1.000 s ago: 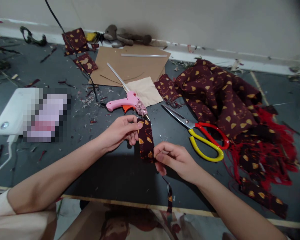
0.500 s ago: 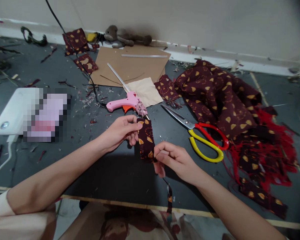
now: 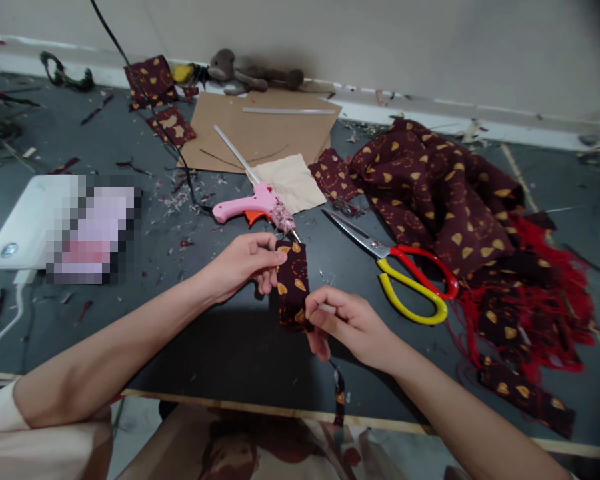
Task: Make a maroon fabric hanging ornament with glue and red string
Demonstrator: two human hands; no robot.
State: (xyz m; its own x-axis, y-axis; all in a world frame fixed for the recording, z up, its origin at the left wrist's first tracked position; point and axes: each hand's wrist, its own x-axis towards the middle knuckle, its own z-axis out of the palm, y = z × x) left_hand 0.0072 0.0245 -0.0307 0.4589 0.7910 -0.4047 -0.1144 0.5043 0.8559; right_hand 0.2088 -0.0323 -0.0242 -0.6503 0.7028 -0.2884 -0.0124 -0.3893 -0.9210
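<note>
While the left grip [image 3: 241, 265] pinches the top of the patterned strip [image 3: 292, 283] and the right grip [image 3: 347, 323] its lower corner, it has moved slightly toward the front of the desk [image 3: 220, 360], leaving the nozzle [image 3: 295, 235] of the pink glue gun [image 3: 254, 201] visible.

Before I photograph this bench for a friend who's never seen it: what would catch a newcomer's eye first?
Probably the scissors, with one red and one yellow handle, lying right of the hands. Next, the pink glue gun, just beyond the left hand. Then the heap of patterned maroon cloth at the right, red threads spilling from its near side.
</note>
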